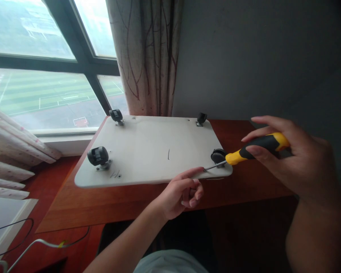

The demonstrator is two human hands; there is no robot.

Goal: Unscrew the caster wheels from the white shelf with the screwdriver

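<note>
My right hand [304, 163] is wrapped around the yellow and black handle of a screwdriver [258, 148], thumb below and fingers above. Its metal shaft slants down to the left, and the tip meets the near right part of a white board [147, 144]. With its index finger stretched out, my left hand [184, 191] touches the board right beside that tip; the other fingers curl loosely and hold nothing visible. Any screw under the tip is too small to make out. Just behind the shaft stands a black caster wheel [218, 156], partly covered by the screwdriver.
More casters stand at the board's other corners: near left [98, 156], far left [116, 115] and far right [201, 118]. Beneath the board is a brown wooden table [125, 204]. A curtain [150, 57] and window lie behind; cables [45, 242] run at lower left.
</note>
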